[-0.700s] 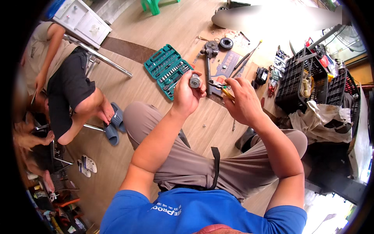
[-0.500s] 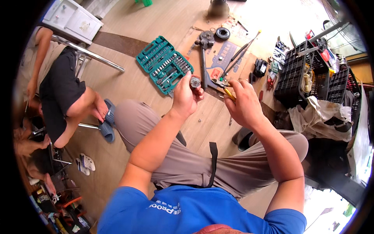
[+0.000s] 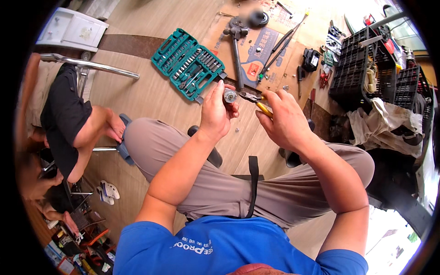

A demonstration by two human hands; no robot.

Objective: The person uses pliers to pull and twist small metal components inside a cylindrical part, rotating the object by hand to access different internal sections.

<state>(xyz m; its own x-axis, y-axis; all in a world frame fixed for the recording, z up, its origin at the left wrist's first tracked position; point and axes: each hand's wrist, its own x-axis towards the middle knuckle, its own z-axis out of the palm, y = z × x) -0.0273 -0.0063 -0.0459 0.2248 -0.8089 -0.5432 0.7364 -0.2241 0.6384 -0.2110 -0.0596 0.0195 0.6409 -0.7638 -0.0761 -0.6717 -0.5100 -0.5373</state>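
Note:
In my left hand point(image 3: 215, 112) is a small round metal part point(image 3: 230, 96), its ringed end facing up between thumb and fingers. Yellow-handled pliers point(image 3: 264, 109) are gripped in my right hand point(image 3: 288, 120). Their dark jaws point left toward the metal part, a short gap away from it. Beyond my left hand lies an opened green socket set case point(image 3: 189, 64) with rows of sockets. A hammer point(image 3: 237, 55) rests on the cardboard sheet point(image 3: 270, 36) past both hands, its handle end close to the pliers' jaws.
Long-handled cutters point(image 3: 284, 43) and a black battery-like block point(image 3: 310, 59) lie on or beside the cardboard. Black plastic crates point(image 3: 353, 75) with tools and a cloth point(image 3: 387, 126) stand right. Another person sits at left by a metal-framed chair point(image 3: 96, 64). White clogs point(image 3: 109, 190) lie on the floor.
The pliers' jaws have come nearer the round metal part. My view has shifted, so the case, hammer and cardboard appear higher in the picture. Both holds stay the same.

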